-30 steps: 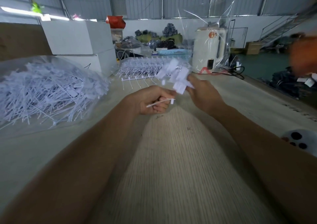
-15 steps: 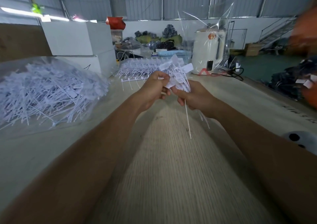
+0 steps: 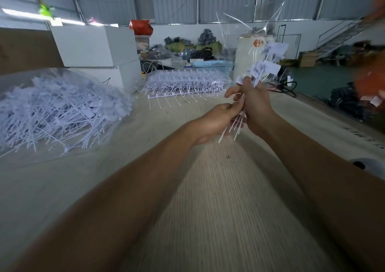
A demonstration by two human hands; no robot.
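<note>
My right hand (image 3: 255, 107) grips a bundle of white plastic tag ties (image 3: 265, 63) above the wooden table (image 3: 208, 209); their flat tag heads fan out above my fist and their thin tails (image 3: 233, 126) stick out below it. My left hand (image 3: 216, 123) is beside it on the left, its fingertips pinching the tails of the same bundle. The tag heads are blurred.
A clear bag heaped with loose white ties (image 3: 56, 109) lies at the left. Rows of ties still joined on strips (image 3: 185, 84) lie at the table's far middle. White boxes (image 3: 93, 46) stand behind; a clear plastic bag (image 3: 250, 32) rises at the back right. Another person's orange sleeve (image 3: 370, 80) is at the right edge.
Both hands moved right and slightly up with the bundle. The left hand shifted from the tag heads down to the tails. The bundle now stands more upright.
</note>
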